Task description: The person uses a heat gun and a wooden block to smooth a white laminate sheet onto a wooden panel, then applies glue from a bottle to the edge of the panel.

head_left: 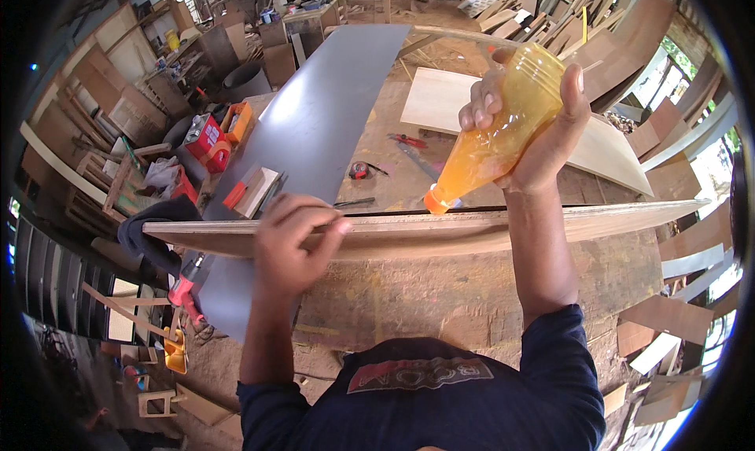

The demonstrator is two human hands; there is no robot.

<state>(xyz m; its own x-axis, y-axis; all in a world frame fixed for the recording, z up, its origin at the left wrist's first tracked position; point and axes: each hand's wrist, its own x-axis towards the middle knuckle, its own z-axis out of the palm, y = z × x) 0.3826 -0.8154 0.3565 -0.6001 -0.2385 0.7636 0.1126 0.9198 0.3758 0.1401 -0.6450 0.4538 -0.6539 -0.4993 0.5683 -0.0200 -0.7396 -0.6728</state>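
Observation:
My right hand [543, 148] is wrapped round a clear plastic bottle [495, 140] of yellow-orange liquid. The bottle is tipped with its orange cap [435, 200] downward, right by the upper edge of a long plywood board [425, 237]. That board stands on its edge across the bench in front of me. Over the board's left part hovers my left hand [295, 239], its fingers loosely bent and the thumb apart, with nothing visible in it. Whether its fingertips touch the board I cannot tell.
A grey sheet [314, 109] lies along the bench [393, 301]. Beyond the board are a tape measure [360, 170], red-handled pliers [409, 140] and a pale plywood panel [436, 97]. At left stand a red can [207, 143], an orange box [238, 122] and a red power tool [185, 290].

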